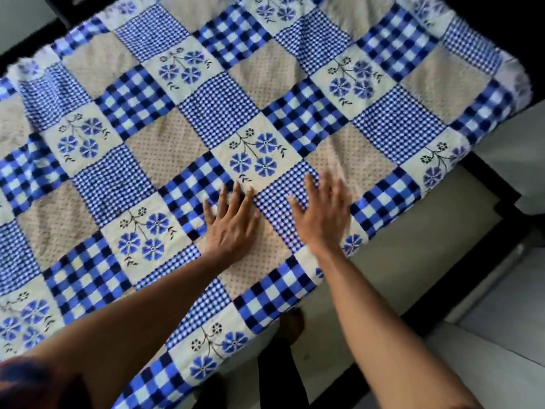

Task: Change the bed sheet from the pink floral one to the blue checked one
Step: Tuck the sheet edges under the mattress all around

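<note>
**tuck_n_fold:** Head view, the only one we've got. Your blue-and-white checked patchwork cloth bed sheet, the one with the blue flower squares, is already spread over the bed. It covers pretty much the whole top, and the near edge hangs over the side by you. There's no pink floral sheet anywhere in shot, so I'd guess the swap is done and you're on the smoothing bit.

**linen_lurker:** Agreed, and imo that's why both your hands sit flat near the close edge. Your left hand is palm down on a dotted beige square, fingers fanned onto the big-check patch. Your right hand is just beside it, palm down on the small-check patch. They're not touching each other.

**tuck_n_fold:** And the grip? Neither hand is pinching or bunching cloth that I can see. The grip is fully open on both sides, fingers straight and spread, just pressing on the sheet. The right one's a bit blurry, so I can't read its fingertips exactly.

**linen_lurker:** Flat palms make sense for pushing out wrinkles, and there are soft ripples up the middle. The far corner on your right looks rumpled, so you'd probably want to sort that next.
</note>
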Tool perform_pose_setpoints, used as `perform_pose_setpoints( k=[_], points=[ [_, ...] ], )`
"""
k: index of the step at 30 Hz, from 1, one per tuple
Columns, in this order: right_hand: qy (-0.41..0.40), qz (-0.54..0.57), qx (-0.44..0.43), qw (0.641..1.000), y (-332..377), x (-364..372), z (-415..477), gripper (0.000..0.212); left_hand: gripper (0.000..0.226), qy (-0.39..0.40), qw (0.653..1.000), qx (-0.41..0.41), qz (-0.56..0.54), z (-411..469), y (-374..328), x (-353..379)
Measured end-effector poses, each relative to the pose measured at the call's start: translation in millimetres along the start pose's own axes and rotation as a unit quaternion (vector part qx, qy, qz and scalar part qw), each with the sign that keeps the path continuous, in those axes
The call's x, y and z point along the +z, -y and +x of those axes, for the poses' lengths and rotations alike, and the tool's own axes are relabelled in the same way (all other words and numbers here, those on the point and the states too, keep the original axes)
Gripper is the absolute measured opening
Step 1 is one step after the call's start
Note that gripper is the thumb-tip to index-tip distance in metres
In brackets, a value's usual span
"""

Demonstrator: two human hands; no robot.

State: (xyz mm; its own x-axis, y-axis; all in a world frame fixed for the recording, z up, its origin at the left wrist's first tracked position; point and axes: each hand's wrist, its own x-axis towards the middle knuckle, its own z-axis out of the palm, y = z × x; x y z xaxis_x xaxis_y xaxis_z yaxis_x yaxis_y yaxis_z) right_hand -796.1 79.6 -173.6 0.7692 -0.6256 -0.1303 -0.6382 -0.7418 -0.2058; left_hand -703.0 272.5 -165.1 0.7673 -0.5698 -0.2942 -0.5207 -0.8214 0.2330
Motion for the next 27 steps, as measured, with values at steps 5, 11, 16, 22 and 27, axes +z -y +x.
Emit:
perform_pose_setpoints(
  k=[5,11,16,22,27],
  points=[
    [-0.025,0.013,0.172,0.985,-117,-33,30,0.078,0.064,-0.003,1.0,-0.021,0.008,0,-6,3],
    [-0.033,0.04,-0.022,0.998,-55,-38,41,0.057,0.061,-0.055,0.997,-0.026,-0.055,34,-45,-8],
    [0.05,0.007,-0.157,0.986,-25,-21,62,0.064,0.063,-0.071,0.995,-0.032,-0.058,82,-71,-16],
    [-0.008,0.005,0.133,0.991,-182,-64,143,0.084,0.067,-0.045,0.996,0.015,-0.079,129,-95,-22],
    [-0.042,-0.008,0.097,0.994,-171,-89,166,0.067,0.07,-0.009,0.996,0.072,-0.058,161,-122,-29]
  ],
)
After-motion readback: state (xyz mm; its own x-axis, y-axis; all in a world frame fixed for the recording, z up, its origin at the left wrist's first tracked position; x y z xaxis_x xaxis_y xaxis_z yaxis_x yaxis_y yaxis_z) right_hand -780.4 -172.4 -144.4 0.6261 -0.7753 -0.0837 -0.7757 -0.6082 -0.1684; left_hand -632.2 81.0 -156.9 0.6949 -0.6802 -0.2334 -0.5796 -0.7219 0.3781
